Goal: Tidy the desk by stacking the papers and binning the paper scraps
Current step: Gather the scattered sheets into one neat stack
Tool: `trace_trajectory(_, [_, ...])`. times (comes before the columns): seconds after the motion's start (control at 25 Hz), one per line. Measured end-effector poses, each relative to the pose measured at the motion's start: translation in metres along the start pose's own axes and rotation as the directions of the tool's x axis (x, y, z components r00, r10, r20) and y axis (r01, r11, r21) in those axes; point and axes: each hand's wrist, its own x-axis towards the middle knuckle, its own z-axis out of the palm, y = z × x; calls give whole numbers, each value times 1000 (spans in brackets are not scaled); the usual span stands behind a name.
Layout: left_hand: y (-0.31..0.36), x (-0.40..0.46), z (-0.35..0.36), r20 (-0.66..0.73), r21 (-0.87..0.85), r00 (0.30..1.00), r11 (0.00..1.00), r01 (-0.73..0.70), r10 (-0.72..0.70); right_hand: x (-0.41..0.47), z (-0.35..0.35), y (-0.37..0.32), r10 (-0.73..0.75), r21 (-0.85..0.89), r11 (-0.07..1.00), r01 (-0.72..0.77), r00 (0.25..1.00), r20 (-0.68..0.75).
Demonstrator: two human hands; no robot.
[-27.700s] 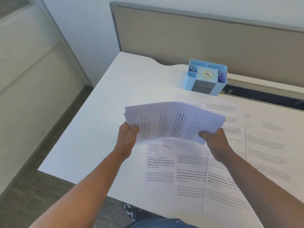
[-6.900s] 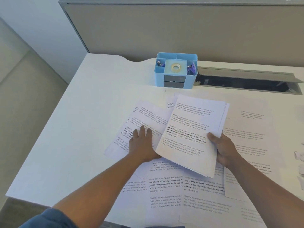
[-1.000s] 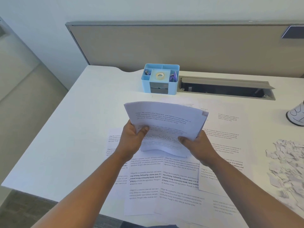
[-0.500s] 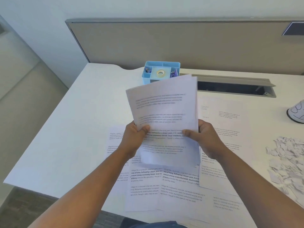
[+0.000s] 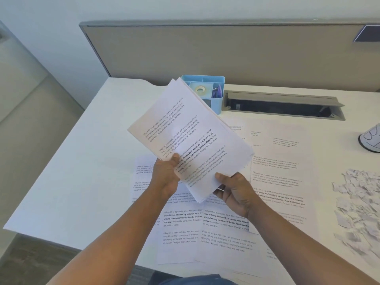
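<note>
A stack of printed papers (image 5: 189, 132) is held up above the white desk (image 5: 86, 161), tilted with its top corner leaning left. My left hand (image 5: 166, 173) grips its lower left edge, thumb on the front sheet. My right hand (image 5: 234, 190) grips the bottom right corner from below. Several loose printed sheets (image 5: 224, 229) lie spread flat on the desk under and right of the stack. A heap of torn paper scraps (image 5: 357, 204) lies at the desk's right edge.
A blue desk organiser (image 5: 213, 89) with a tape roll stands at the back, partly behind the stack. Right of it is an open cable slot (image 5: 281, 105). A white patterned object (image 5: 370, 140) sits at the far right. A grey partition (image 5: 205, 52) backs the desk.
The stack has turned from upright to slanted, its top swinging left. My right hand slid down from the side to the bottom corner. My left hand kept its grip.
</note>
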Motion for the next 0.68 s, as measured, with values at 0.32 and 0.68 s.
trace_trajectory(0.32, [11, -2, -15, 96, -22, 994, 998, -58, 59, 9, -6, -23, -182, -245, 960, 138, 969, -169])
trace_trajectory(0.68, [75, 20, -53, 240, 601, 926, 704, -378, 292, 1, -34, -66, -344, -494, 820, 290, 939, -20])
